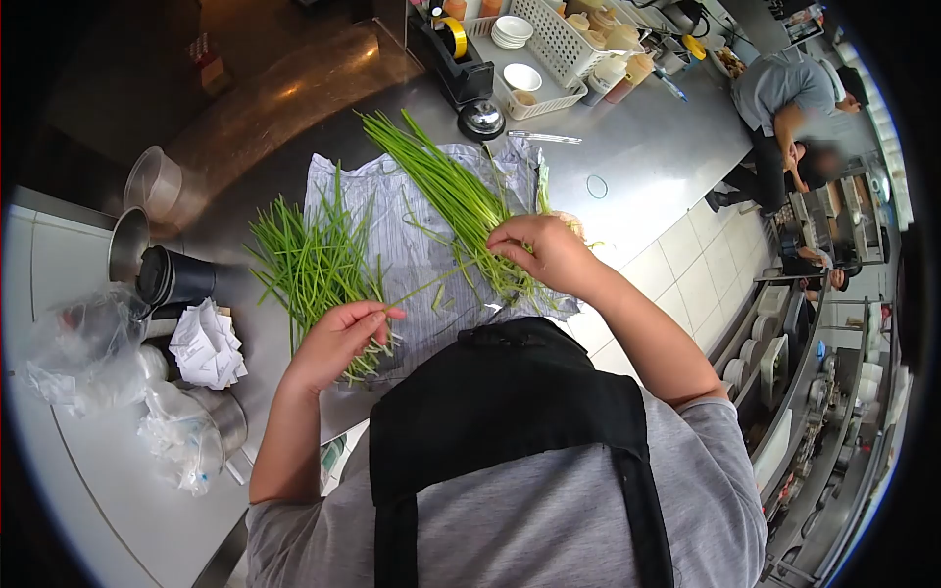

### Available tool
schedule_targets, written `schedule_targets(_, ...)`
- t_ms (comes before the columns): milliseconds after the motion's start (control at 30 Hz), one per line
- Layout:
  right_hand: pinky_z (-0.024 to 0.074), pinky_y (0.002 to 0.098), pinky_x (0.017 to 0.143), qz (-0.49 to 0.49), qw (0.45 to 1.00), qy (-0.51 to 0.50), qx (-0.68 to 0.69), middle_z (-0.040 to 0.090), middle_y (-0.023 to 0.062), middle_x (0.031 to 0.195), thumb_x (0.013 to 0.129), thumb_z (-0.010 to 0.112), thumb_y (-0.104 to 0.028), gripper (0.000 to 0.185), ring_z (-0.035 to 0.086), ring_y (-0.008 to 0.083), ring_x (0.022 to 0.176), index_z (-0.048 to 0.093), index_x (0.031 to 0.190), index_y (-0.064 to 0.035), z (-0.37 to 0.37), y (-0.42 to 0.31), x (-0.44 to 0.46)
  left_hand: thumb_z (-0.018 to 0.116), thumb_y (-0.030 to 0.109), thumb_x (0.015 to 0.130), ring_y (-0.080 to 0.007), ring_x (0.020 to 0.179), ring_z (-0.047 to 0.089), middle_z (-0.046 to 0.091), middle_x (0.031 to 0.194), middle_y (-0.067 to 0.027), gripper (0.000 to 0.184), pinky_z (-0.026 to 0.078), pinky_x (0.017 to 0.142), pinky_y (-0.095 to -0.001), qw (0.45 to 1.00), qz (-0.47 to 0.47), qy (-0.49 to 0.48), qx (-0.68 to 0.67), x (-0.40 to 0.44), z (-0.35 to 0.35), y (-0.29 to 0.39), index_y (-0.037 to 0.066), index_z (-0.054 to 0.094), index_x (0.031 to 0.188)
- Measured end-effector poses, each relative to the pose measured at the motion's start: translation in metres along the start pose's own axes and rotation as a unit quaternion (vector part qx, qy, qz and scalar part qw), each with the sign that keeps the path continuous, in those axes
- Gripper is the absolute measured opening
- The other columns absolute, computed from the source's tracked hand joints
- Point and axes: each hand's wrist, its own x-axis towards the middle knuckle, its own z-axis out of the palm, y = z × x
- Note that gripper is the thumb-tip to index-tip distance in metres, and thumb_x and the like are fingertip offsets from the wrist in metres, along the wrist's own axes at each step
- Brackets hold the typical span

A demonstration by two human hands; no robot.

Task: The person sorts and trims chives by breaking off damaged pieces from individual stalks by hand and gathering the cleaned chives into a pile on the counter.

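Long green chives lie in two heaps on a wrinkled grey-and-white cloth or paper sheet [417,269]. The left heap [312,257] is loose, its stalks crossing; the right bunch [436,176] is more aligned, with pale ends toward me. My left hand [343,338] is at the near end of the left heap, thumb and fingers pinched together. A single chive [431,284] slants from its fingertips toward my right hand [544,250]. That hand is closed in a pinch over the pale ends of the right bunch. Small green scraps lie between the heaps.
Beyond the sheet stand a tape dispenser [453,59], a call bell [481,120] and a white basket [549,102] with small bowls. A pen [545,137] and rubber band [597,186] lie on the steel counter [667,147]. Dark cups [176,277] and crumpled paper [208,343] are left. People [784,93] are at right.
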Motion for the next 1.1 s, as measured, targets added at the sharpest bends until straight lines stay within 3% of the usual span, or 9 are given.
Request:
schedule_targets(133, 0.0486, 0.0311, 0.067, -0.102, 0.989, -0.01, -0.111, 0.065, 0.0102, 0.08, 0.085, 0.064, -0.016, 0.015, 0.063, 0.0219, 0.075, 0.066, 0.092, -0.0029, -0.007, 0.003, -0.013, 0.048, 0.017, 0.095, -0.0012, 0.056, 0.034, 0.047, 0.067, 0.0066, 0.024, 0.027, 0.05, -0.0163, 0.996, 0.043, 0.016, 0.08, 0.001, -0.009, -0.003, 0.002, 0.063, 0.107)
schedule_targets(200, 0.0484, 0.0286, 0.068, 0.008, 0.984, -0.119, 0.134, 0.067, 0.0093, 0.082, 0.088, 0.06, -0.02, 0.02, 0.063, 0.0187, 0.076, 0.067, 0.094, -0.0017, -0.022, -0.013, -0.02, 0.049, 0.02, 0.095, -0.0011, 0.054, 0.033, 0.042, 0.065, 0.0077, 0.024, 0.023, 0.048, -0.0174, 0.998, 0.049, 0.03, 0.038, 0.001, -0.006, 0.0, 0.002, 0.063, 0.103)
schedule_targets(300, 0.0482, 0.0266, 0.07, 0.054, 0.958, -0.088, 0.267, 0.068, 0.0083, 0.085, 0.091, 0.056, -0.021, 0.025, 0.063, 0.0144, 0.078, 0.066, 0.096, 0.0007, -0.048, -0.045, -0.024, 0.049, 0.02, 0.095, -0.0018, 0.054, 0.033, 0.042, 0.064, 0.0071, 0.024, 0.023, 0.048, -0.0175, 0.998, 0.057, 0.013, -0.013, 0.005, 0.007, 0.012, 0.001, 0.063, 0.1)
schedule_targets(533, 0.0371, 0.0196, 0.057, -0.108, 0.902, 0.342, 0.24, 0.056, 0.0039, 0.072, 0.1, 0.039, -0.023, 0.035, 0.047, 0.007, 0.063, 0.061, 0.103, 0.004, -0.064, -0.061, -0.023, 0.047, 0.018, 0.097, -0.002, 0.054, 0.032, 0.042, 0.065, 0.0052, 0.026, 0.023, 0.048, -0.0176, 0.984, 0.132, -0.007, -0.117, 0.007, 0.01, 0.024, 0.0, 0.06, 0.11)
schedule_targets(633, 0.0367, 0.0215, 0.058, -0.133, 0.881, 0.402, 0.213, 0.057, 0.0059, 0.076, 0.1, 0.04, -0.019, 0.031, 0.048, 0.009, 0.066, 0.061, 0.107, 0.0015, -0.052, -0.036, -0.025, 0.044, 0.016, 0.097, -0.0029, 0.059, 0.035, 0.047, 0.074, 0.0027, 0.031, 0.028, 0.051, -0.0173, 0.96, 0.178, 0.127, -0.173, 0.011, -0.001, 0.024, 0.002, 0.055, 0.122)
schedule_targets(700, 0.0393, 0.0287, 0.065, 0.012, 0.954, 0.298, 0.028, 0.059, 0.0081, 0.08, 0.093, 0.049, -0.011, 0.021, 0.053, 0.0158, 0.073, 0.061, 0.109, -0.0035, -0.022, -0.008, -0.024, 0.042, 0.013, 0.097, -0.004, 0.065, 0.039, 0.05, 0.086, 0.0007, 0.036, 0.035, 0.058, -0.0171, 0.936, 0.205, 0.283, -0.046, 0.017, -0.019, 0.009, 0.005, 0.048, 0.132)
schedule_targets(767, 0.0392, 0.0367, 0.073, 0.048, 0.925, 0.171, -0.337, 0.06, 0.01, 0.086, 0.082, 0.059, -0.008, 0.027, 0.055, 0.0232, 0.083, 0.062, 0.109, -0.0085, 0.01, 0.031, -0.025, 0.042, 0.011, 0.097, -0.0086, 0.08, 0.048, 0.053, 0.101, -0.0038, 0.039, 0.043, 0.075, -0.0215, 0.925, 0.203, 0.32, 0.006, 0.023, -0.041, -0.015, 0.005, 0.043, 0.136)
schedule_targets(833, 0.0387, 0.0383, 0.074, 0.038, 0.92, 0.207, -0.33, 0.06, 0.0082, 0.085, 0.079, 0.061, -0.009, 0.025, 0.055, 0.0237, 0.084, 0.064, 0.103, -0.0091, 0.009, 0.015, -0.016, 0.043, 0.011, 0.096, -0.0179, 0.103, 0.051, 0.05, 0.12, -0.0119, 0.042, 0.041, 0.091, -0.0291, 0.864, 0.204, 0.387, 0.248, 0.023, -0.047, -0.025, 0.003, 0.04, 0.137)
schedule_targets(1100, 0.0394, 0.0404, 0.075, 0.094, 0.951, 0.045, -0.29, 0.063, 0.0035, 0.085, 0.077, 0.064, -0.02, 0.011, 0.058, 0.022, 0.087, 0.065, 0.082, -0.0103, 0.06, 0.043, 0.014, 0.048, 0.007, 0.091, -0.0292, 0.128, 0.036, 0.034, 0.139, -0.016, 0.04, 0.03, 0.104, -0.0366, 0.757, 0.313, 0.453, 0.352, 0.022, -0.011, 0.002, 0.007, 0.048, 0.131)
